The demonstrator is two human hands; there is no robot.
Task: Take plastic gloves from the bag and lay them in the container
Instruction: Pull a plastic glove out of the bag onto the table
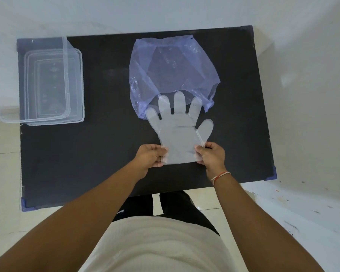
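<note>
A clear plastic glove [180, 132] lies flat on the black table [110, 154], its fingers pointing away from me and its fingertips just inside the mouth of a blue-tinted plastic bag [173, 71]. My left hand [152, 155] pinches the left corner of the glove's cuff. My right hand [211, 154] pinches the right corner of the cuff. The clear rectangular container [37, 116] stands at the far left of the table, apart from both hands. I cannot tell whether the bag holds more gloves.
The container overhangs the table's left edge, and what looks like a clear lid [75, 85] lies under or beside it. Blue corner guards [274, 172] mark the table's corners. A white wall and a pale tiled floor surround the table.
</note>
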